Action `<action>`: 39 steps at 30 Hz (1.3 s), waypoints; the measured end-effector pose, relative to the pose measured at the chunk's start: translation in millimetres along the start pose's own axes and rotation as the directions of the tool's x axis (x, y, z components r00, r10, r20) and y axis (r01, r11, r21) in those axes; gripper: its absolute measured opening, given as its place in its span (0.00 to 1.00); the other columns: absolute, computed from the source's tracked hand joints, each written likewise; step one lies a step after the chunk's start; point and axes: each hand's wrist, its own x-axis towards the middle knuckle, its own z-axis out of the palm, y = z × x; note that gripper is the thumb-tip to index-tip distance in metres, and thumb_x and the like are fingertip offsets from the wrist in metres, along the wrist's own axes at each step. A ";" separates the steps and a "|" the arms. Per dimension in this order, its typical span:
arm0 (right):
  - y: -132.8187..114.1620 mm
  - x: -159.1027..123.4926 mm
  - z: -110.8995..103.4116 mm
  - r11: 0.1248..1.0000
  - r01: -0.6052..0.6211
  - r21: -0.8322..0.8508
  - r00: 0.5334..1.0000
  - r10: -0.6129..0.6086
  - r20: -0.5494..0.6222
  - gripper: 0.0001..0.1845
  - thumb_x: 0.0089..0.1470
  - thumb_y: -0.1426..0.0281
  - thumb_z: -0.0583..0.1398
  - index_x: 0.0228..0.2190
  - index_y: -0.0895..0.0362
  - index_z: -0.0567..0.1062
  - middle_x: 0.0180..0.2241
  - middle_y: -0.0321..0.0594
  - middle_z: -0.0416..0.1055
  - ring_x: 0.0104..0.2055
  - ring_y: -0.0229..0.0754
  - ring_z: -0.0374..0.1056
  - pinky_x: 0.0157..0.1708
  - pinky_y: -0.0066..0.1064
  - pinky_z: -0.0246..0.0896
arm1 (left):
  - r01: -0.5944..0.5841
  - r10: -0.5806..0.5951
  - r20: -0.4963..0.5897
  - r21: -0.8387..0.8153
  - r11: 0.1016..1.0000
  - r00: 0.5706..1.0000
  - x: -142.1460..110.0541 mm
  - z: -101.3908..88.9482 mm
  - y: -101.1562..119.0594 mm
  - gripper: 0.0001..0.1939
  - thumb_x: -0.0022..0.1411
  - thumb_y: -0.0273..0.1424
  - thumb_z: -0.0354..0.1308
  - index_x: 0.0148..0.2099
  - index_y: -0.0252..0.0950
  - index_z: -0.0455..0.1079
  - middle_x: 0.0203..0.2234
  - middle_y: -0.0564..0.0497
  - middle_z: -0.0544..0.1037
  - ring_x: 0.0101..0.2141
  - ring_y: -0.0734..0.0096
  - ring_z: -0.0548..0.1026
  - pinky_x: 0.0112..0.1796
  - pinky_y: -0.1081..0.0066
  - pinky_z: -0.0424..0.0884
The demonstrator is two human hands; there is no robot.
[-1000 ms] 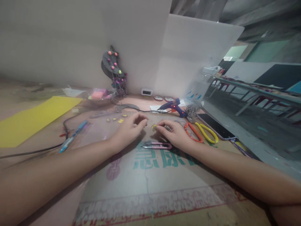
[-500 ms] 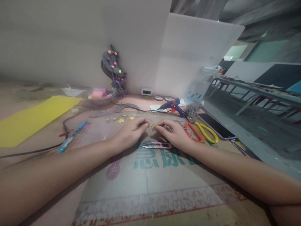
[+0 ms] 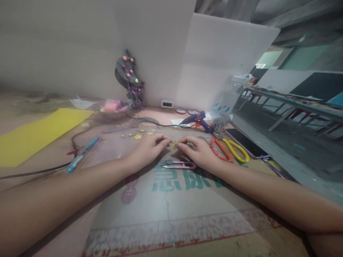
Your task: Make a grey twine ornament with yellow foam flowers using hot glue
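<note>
Pinching yellow flower (image 3: 175, 145) in right hand (image 3: 197, 149), beyond pink snips (image 3: 183, 165) and near left hand (image 3: 151, 148), leaving latter's grip impossible to tell; apparently handling flower at close range, probably calling for steady control.

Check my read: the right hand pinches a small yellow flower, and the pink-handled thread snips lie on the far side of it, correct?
Not the snips' side: in the head view, the pink-handled thread snips lie on the near side of the small yellow flower, which the right hand pinches.
</note>
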 end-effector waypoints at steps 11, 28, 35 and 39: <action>0.5 -0.5 0.3 1.000 0.017 0.012 1.000 -0.017 -0.001 0.07 0.56 0.70 0.58 0.29 0.58 0.75 0.27 0.35 0.75 0.31 0.37 0.69 0.33 0.27 0.61 | -0.034 0.033 0.076 0.008 0.999 0.997 -3.4 2.4 -1.8 0.10 0.65 0.33 0.49 0.35 0.35 0.68 0.29 0.52 0.74 0.32 0.69 0.70 0.33 0.71 0.63; 0.0 -0.5 0.0 0.999 0.036 -0.013 0.999 -0.036 -0.003 0.07 0.56 0.70 0.58 0.29 0.57 0.76 0.28 0.35 0.76 0.32 0.38 0.70 0.35 0.28 0.61 | 0.004 -0.003 0.008 -0.031 1.000 1.000 -1.4 2.6 -2.2 0.08 0.59 0.30 0.55 0.39 0.36 0.74 0.35 0.51 0.79 0.38 0.67 0.75 0.40 0.69 0.67; 2.1 -0.1 1.1 0.999 0.031 -0.015 0.999 -0.031 0.012 0.07 0.57 0.69 0.58 0.30 0.57 0.75 0.30 0.36 0.75 0.34 0.38 0.70 0.37 0.28 0.61 | -0.026 0.027 0.027 -0.036 0.999 0.999 -2.6 6.3 -5.8 0.08 0.59 0.29 0.53 0.40 0.35 0.71 0.33 0.51 0.77 0.34 0.69 0.73 0.35 0.71 0.68; 3.2 -0.6 1.4 0.999 0.035 -0.021 0.999 -0.035 0.008 0.07 0.57 0.68 0.58 0.30 0.57 0.75 0.29 0.36 0.75 0.33 0.38 0.70 0.37 0.29 0.61 | -0.024 0.024 0.015 -0.005 1.000 1.000 -2.7 6.9 -7.4 0.09 0.62 0.29 0.50 0.43 0.36 0.69 0.31 0.53 0.75 0.30 0.71 0.71 0.32 0.72 0.66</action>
